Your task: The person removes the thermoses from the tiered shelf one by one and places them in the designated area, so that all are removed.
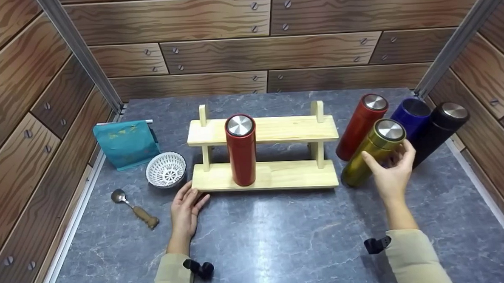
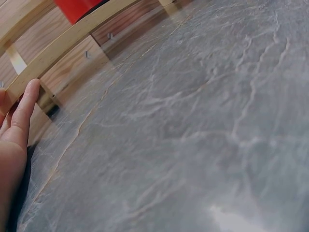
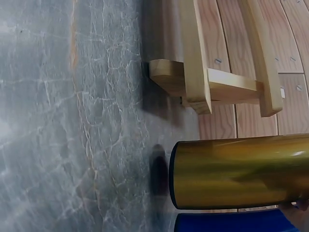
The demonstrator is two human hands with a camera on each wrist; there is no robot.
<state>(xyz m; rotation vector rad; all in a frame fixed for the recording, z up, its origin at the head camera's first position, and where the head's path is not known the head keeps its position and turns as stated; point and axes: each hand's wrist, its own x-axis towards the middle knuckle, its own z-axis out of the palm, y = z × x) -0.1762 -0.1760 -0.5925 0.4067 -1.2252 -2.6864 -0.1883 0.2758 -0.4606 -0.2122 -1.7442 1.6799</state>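
Observation:
On the right, my right hand (image 1: 393, 173) grips a gold thermos flask (image 1: 369, 155) with a silver lid, thumb on one side and fingers on the other. The right wrist view shows the flask's dark base slightly above the grey tabletop, beside a blue flask (image 3: 236, 221). My left hand (image 1: 186, 210) holds the left front corner of a two-tier wooden shelf (image 1: 296, 173), its fingertips around the lower board's end. A red thermos flask (image 1: 243, 159) stands upright on that lower board, left of its middle.
Behind the gold flask stand another red flask (image 1: 360, 128) and a black flask (image 1: 436, 133). Left of the shelf are a white woven basket (image 1: 166, 170), a teal pouch (image 1: 126, 142) and a spoon (image 1: 140, 212) with a brown handle. Wood-patterned walls (image 1: 212, 20) enclose the table.

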